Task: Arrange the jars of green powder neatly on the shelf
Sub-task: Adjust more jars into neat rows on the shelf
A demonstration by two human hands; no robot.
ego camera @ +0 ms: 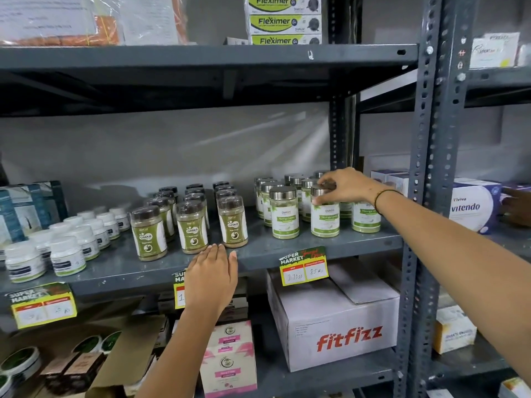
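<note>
Hands: R [342, 186] pinching steel-lid jar [325, 214] top; L [211, 278] flat, spread on shelf [316, 244] edge.

Dark-lidded Gaska powder jars [191, 225]: three rows, about twelve visible. Steel-lidded Moringa jars [285, 214]: about ten, some hidden behind hand. White tubs [66, 255]: about ten. Fleximer boxes [284, 23]: three stacked. Price tags [303, 267]: three. Fitfizz carton [339, 326]: one. Hands [211, 278]: two.

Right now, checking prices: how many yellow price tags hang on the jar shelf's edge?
3 price tags: one at the left end, one in the middle half hidden by the left hand, one at the right under the silver-lidded jars. More may lie off-frame.
</note>
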